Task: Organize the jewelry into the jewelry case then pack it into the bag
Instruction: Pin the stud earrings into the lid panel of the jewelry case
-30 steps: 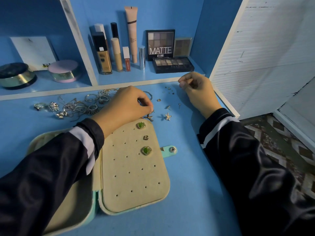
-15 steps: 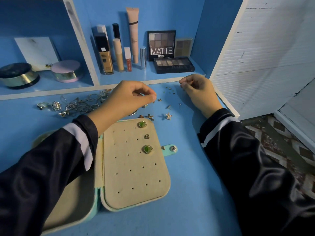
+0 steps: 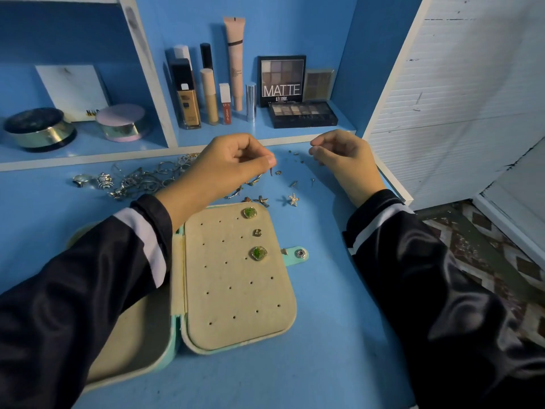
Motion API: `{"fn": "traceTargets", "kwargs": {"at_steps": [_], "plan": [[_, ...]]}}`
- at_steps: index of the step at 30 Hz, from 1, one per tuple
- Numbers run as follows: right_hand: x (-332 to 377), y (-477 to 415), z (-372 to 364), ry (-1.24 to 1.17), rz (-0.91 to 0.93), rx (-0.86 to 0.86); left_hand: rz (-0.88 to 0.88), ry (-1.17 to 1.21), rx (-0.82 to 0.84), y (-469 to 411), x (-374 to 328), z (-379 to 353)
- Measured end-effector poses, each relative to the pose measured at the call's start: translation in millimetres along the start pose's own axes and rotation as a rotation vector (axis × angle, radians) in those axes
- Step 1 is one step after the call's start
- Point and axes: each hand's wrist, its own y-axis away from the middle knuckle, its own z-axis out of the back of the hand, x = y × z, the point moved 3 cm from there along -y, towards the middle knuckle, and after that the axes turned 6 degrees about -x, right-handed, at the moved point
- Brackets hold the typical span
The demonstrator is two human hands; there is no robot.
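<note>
Open mint-green jewelry case (image 3: pixel 176 335) with a beige padded panel (image 3: pixel 236 296) punched with small holes, lying flat on the blue tabletop (image 3: pixel 330 335) at lower centre, its snap tab (image 3: pixel 300 254) pointing right. Two green-stone studs (image 3: pixel 249 212) in gold rims and one small gold earring (image 3: pixel 257 232) sit in the panel's right-hand column. The left hand (image 3: pixel 227 166) hovers just beyond the case's far edge, fingers curled, thumb and forefinger pinching a thin dark stud (image 3: pixel 270 172); its dark sleeve crosses the case's left half. The right hand (image 3: pixel 343 156) is held apart from it, farther right, fingers curled with the tips drawn together (whether anything lies between them cannot be told). Between and below the hands lie tiny loose studs (image 3: pixel 298 156) and two starfish-shaped earrings (image 3: pixel 293 199); a tangled heap of silver rings and chains (image 3: pixel 141 180) lies to the left. Behind, a blue shelf (image 3: pixel 88 143) carries two round compacts (image 3: pixel 122 122), upright cosmetic bottles (image 3: pixel 188 104) and a "MATTE" eyeshadow palette (image 3: pixel 281 79).
</note>
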Motion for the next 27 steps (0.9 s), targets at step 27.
{"fn": "traceTargets", "kwargs": {"at_steps": [27], "plan": [[44, 129, -17, -0.179, -0.137, -0.011, -0.182, -0.119, -0.104, 88, -6, 30]]}}
